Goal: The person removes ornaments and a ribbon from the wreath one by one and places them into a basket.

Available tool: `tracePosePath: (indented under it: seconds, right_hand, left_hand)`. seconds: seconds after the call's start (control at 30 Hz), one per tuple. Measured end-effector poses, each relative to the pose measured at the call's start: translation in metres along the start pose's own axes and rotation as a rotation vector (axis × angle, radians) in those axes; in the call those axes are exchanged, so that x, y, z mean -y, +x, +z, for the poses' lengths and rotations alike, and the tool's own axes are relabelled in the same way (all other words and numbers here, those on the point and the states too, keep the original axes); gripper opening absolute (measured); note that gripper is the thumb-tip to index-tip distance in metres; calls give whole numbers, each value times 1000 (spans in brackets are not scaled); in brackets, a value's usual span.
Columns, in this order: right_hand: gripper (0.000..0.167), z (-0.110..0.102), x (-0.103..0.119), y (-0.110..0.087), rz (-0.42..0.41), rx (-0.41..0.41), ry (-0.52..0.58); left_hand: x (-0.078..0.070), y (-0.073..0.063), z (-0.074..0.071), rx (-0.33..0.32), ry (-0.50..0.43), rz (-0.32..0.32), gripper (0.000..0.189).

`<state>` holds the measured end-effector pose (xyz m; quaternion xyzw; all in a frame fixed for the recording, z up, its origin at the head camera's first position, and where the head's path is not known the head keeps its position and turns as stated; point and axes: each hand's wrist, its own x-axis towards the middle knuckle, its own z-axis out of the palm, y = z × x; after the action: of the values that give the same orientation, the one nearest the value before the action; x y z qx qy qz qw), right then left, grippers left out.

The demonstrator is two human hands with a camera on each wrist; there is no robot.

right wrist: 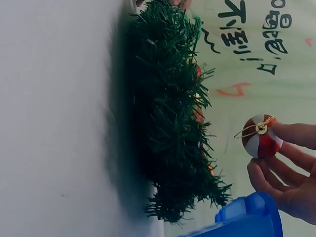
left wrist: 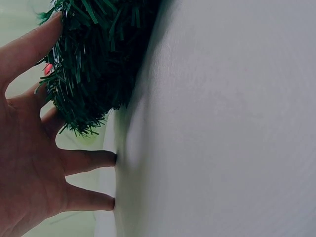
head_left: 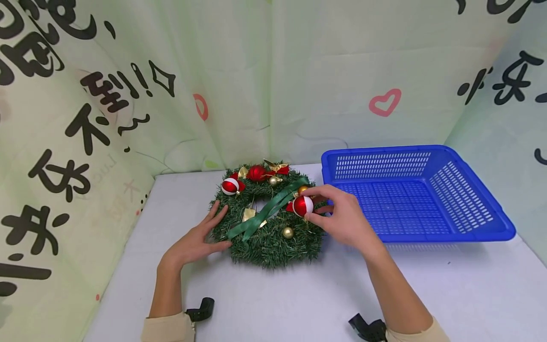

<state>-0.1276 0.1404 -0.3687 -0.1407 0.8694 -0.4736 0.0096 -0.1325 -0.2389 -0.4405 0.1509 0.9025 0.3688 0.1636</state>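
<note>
A green wreath point(head_left: 273, 251) lies on the table, dressed with a dark green ribbon point(head_left: 273, 204), a red ball point(head_left: 257, 173), a red-and-white ball point(head_left: 230, 186) and small gold balls. My right hand point(head_left: 342, 216) pinches another red-and-white Christmas ball point(right wrist: 259, 143) between thumb and fingers. The right wrist view shows that ball raised off the wreath's top side, its gold loop hanging free. At the wreath's left side my left hand point(head_left: 198, 242) has its fingers spread; thumb and index rest at the needles, while two fingertips point(left wrist: 106, 202) reach down to the table.
A blue plastic basket point(head_left: 419, 237) stands on the table to the right, close beside the wreath. A pale curtain point(head_left: 299, 95) with dark lettering and hearts hangs behind and along both sides. Each wrist carries a black mount point(head_left: 201, 309).
</note>
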Motion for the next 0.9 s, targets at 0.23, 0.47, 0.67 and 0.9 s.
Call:
tracePosePath:
  seconds: [0.23, 0.47, 0.67, 0.9]
  right_hand:
    - [46, -11, -2, -1, -9, -31, -20]
    - [45, -24, -5, -2, -30, -62, -13]
    - [45, -35, -7, -4, -14, -83, -21]
    - [46, -48, -9, -7, 17, -97, -39]
  left_hand:
    - [0, 0, 0, 8, 4, -5, 97]
    - [-1, 0, 0, 2, 0, -1, 96]
    - [-1, 0, 0, 0, 4, -1, 96]
    - [-1, 0, 0, 4, -3, -3, 97]
